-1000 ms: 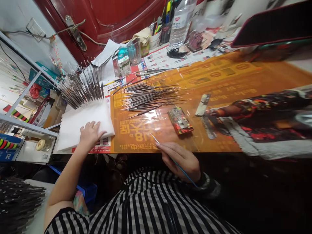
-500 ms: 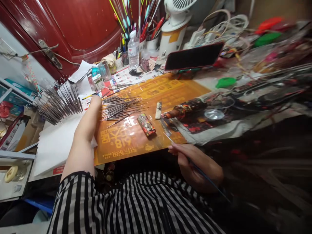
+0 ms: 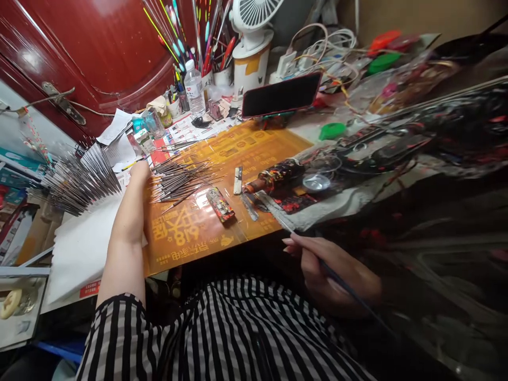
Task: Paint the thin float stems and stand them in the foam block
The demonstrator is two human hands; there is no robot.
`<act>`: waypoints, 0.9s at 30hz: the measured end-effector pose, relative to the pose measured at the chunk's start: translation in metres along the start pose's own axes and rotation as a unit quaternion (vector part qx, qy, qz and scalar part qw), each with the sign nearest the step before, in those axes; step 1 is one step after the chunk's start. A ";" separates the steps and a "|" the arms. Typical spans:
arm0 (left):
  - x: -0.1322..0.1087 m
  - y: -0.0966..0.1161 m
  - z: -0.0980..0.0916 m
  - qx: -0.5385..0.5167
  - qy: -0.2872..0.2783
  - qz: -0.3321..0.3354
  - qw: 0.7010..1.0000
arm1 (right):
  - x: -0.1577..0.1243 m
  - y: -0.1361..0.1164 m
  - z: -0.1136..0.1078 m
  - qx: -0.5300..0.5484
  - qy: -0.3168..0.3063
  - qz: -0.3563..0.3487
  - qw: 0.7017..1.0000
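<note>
My right hand [image 3: 337, 270] is closed in a pinch around a slender dark-blue stick [image 3: 349, 292] with a pale, thin front end. The stick slants down to the right, and its rear fades into shadow. My left arm reaches forward across the table; my left hand [image 3: 140, 170] is beside a pile of thin dark rods [image 3: 178, 180], its fingers turned away and hidden. More such rods [image 3: 79, 177] stand close together upright in a white foam block [image 3: 81, 254] at the left. A small paint-stained block [image 3: 220, 205] lies on the orange sheet [image 3: 190, 246].
A phone [image 3: 281, 95] leans on a stand at the back. Behind it are a white fan [image 3: 254, 16], a water bottle [image 3: 194, 87] and cups of colourful fishing floats. A paint-crusted tool [image 3: 278, 177], a clear round lid [image 3: 316, 182] and tangled cables [image 3: 333, 47] crowd the right.
The view has turned right, so the table and its things appear further left. My right hand, still holding the stick, appears slightly further right. My left hand stays beside the rods.
</note>
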State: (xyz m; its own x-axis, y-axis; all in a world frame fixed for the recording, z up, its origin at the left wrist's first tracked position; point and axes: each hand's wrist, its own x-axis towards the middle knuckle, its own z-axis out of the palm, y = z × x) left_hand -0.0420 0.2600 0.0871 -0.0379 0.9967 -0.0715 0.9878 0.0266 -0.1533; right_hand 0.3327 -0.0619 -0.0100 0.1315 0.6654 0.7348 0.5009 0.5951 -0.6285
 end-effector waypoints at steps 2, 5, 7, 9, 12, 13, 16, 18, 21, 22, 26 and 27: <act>0.002 0.002 -0.002 0.022 -0.011 -0.032 0.999 | 0.002 -0.001 0.003 0.000 0.004 0.005 1.000; 0.000 0.004 -0.004 0.029 -0.013 -0.053 0.998 | 0.005 -0.003 0.003 -0.003 0.009 0.001 1.000; -0.005 0.004 -0.004 0.029 -0.016 -0.063 0.997 | 0.007 -0.004 0.001 -0.008 0.009 -0.003 1.000; -0.011 0.003 -0.003 0.029 -0.017 -0.064 0.997 | 0.009 -0.005 -0.005 -0.014 0.015 0.001 1.000; -0.018 0.003 -0.003 0.036 -0.014 -0.059 0.998 | 0.013 -0.003 -0.016 -0.032 0.044 0.015 0.998; -0.019 0.004 -0.005 0.040 -0.012 -0.056 0.998 | 0.014 -0.002 -0.020 -0.041 0.055 0.021 0.997; -0.023 0.011 -0.018 0.055 0.001 -0.042 0.998 | 0.020 0.004 -0.034 -0.076 0.078 0.042 0.993; -0.029 0.020 -0.029 0.062 0.024 -0.020 0.998 | 0.026 0.009 -0.045 -0.094 0.093 0.070 0.989; -0.044 0.036 -0.037 0.084 0.070 0.047 0.993 | 0.040 0.020 -0.062 -0.102 0.131 0.127 0.978; -0.051 0.041 -0.035 0.098 0.059 0.089 0.989 | 0.046 0.024 -0.068 -0.102 0.147 0.138 0.974; -0.080 0.051 -0.013 0.093 -0.068 0.234 0.965 | 0.071 0.048 -0.090 -0.110 0.189 0.173 0.960; -0.086 0.051 -0.006 0.086 -0.076 0.248 0.962 | 0.077 0.054 -0.095 -0.116 0.198 0.176 0.957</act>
State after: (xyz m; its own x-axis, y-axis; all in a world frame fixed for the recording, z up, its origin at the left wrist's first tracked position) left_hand 0.0128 0.1765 0.0916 0.3970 0.8603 -0.3197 0.8510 -0.4755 -0.2228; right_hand 0.4513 -0.0215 0.0366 0.6182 0.5553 0.5563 0.5362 0.2196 -0.8150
